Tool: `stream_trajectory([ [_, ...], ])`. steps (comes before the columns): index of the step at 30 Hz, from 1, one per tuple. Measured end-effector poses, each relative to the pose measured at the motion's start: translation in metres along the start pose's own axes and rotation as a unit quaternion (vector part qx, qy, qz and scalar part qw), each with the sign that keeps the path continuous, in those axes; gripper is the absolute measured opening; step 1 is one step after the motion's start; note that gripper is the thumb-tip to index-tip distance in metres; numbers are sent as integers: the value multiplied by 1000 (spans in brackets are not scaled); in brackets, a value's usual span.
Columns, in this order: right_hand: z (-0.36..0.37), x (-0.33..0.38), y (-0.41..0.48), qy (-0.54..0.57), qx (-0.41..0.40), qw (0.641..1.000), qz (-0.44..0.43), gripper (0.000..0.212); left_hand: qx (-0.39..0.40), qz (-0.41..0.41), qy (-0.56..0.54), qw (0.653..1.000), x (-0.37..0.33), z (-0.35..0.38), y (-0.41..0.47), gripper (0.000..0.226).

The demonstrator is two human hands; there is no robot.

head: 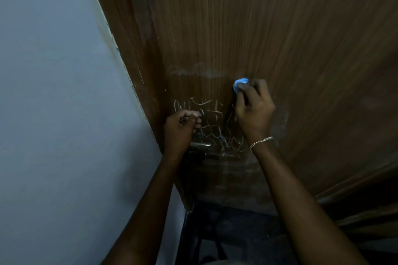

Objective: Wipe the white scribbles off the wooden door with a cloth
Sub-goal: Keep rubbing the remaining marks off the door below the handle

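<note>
The brown wooden door fills the upper right of the head view. White scribbles cover a patch of it between my two hands, above the handle. My right hand is shut on a small blue cloth and presses it to the door at the scribbles' upper right. A faint smeared band lies above the scribbles. My left hand is curled into a loose fist at the scribbles' left edge; whether it holds anything small is hidden.
A pale wall runs along the door's left edge. A metal door handle sticks out just below my left hand. Dark floor lies at the door's foot. A thin bracelet circles my right wrist.
</note>
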State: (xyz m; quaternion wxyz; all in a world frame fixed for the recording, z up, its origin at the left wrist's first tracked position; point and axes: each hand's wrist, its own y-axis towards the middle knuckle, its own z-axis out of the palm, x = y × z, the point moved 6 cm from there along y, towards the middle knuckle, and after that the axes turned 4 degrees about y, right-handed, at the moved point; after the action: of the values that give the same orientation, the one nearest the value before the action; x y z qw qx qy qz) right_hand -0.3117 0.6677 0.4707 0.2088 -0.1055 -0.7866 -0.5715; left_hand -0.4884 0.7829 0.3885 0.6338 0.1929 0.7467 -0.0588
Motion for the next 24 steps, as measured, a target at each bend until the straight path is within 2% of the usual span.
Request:
stream_trajectory([
  [3,16,9,-6,-17,61,998,-24,12,11,-5,1,1000,-2,8,1,13],
  [6,8,-7,-21,-26,100,995,8,10,14,1,3,1000,-4,11,0,14],
  [11,-15,-15,0,11,-18,999,41,10,11,1,-6,1000,-5,8,-1,14],
  [12,-11,-12,1,10,-17,999,29,10,13,1,-5,1000,-6,9,-1,15],
  [14,-1,-10,-8,-1,36,999,3,10,18,-1,-5,1000,-7,11,-1,16],
  [16,-7,-21,-20,-9,76,997,15,11,20,2,-5,1000,-9,12,-1,16],
  [19,-34,-39,-17,0,-9,997,78,10,18,4,1,1000,-8,9,-1,15],
  [21,-39,-35,-6,6,-59,995,78,9,22,-1,3,1000,-6,9,-2,15],
  [24,-21,-22,-7,10,7,999,49,10,25,-1,6,1000,-7,11,-2,15],
])
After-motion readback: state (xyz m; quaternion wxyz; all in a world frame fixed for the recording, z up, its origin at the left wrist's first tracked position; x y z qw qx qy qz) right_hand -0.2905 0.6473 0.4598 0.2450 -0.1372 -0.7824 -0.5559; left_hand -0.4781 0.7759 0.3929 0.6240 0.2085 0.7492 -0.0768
